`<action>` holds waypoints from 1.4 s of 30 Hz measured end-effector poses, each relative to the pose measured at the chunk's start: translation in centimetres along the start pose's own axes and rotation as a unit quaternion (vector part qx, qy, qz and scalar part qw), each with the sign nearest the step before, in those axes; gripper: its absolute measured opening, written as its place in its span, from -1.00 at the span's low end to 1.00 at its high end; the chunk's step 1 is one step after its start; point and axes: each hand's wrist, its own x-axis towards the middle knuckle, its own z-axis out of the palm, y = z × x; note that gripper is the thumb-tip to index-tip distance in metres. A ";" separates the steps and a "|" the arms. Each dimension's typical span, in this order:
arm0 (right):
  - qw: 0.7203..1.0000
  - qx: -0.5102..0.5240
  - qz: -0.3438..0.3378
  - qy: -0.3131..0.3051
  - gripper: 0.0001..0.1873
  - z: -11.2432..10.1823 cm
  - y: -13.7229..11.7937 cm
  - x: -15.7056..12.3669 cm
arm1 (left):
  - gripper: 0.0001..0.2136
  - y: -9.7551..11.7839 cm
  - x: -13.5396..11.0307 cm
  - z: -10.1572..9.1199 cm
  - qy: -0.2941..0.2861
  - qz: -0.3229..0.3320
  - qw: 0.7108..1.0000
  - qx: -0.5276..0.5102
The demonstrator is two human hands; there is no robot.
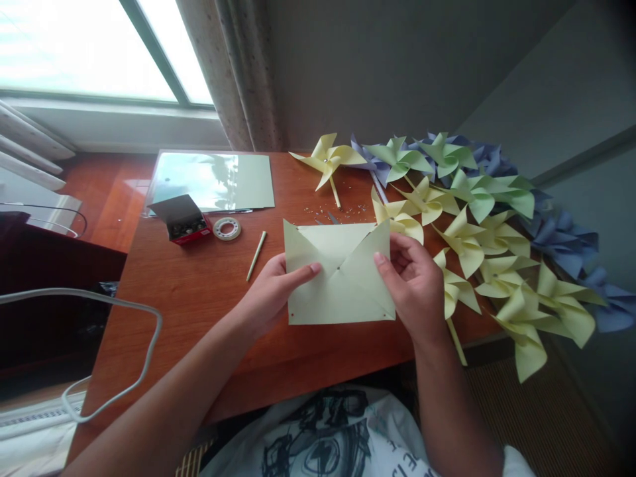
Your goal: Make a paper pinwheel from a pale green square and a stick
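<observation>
Between my two hands a pale yellow paper square (342, 291) is held up over the table's front part. Diagonal cuts run in from its corners, a small hole marks its centre, and dots show near its lower corners. My left hand (281, 288) grips the left edge, thumb on top and fingers hidden beneath. At the right edge my right hand (410, 278) pinches the paper, thumb on the face and fingers curled behind. A thin rolled paper stick (256, 256) lies on the table just beyond my left hand.
Many finished paper pinwheels (464, 242), yellow, green and purple, crowd the table's right side. A lone yellow pinwheel (328, 159) lies at the back. On the left are a small open box (186, 225), a tape roll (227, 229), a sheet stack (253, 182) and a white cable (154, 338).
</observation>
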 end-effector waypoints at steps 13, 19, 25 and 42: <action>0.932 -0.228 -0.239 -0.151 -0.73 3.5 -3.6 -4.3 | -0.77 -0.3 0.3 0.1 0.055 0.031 0.998 0.001; 0.901 -0.295 -0.227 -0.223 -0.80 5.7 -3.5 -5.7 | -0.75 -0.1 0.2 0.5 0.081 0.042 0.996 0.009; 0.916 -0.289 -0.188 -0.205 -0.92 6.2 -4.1 -5.9 | -0.76 -0.1 0.2 0.5 0.091 0.063 0.994 0.017; 0.923 -0.261 -0.182 -0.217 -0.89 6.3 -4.0 -6.1 | -0.79 -0.4 0.3 0.3 0.100 0.078 0.991 0.043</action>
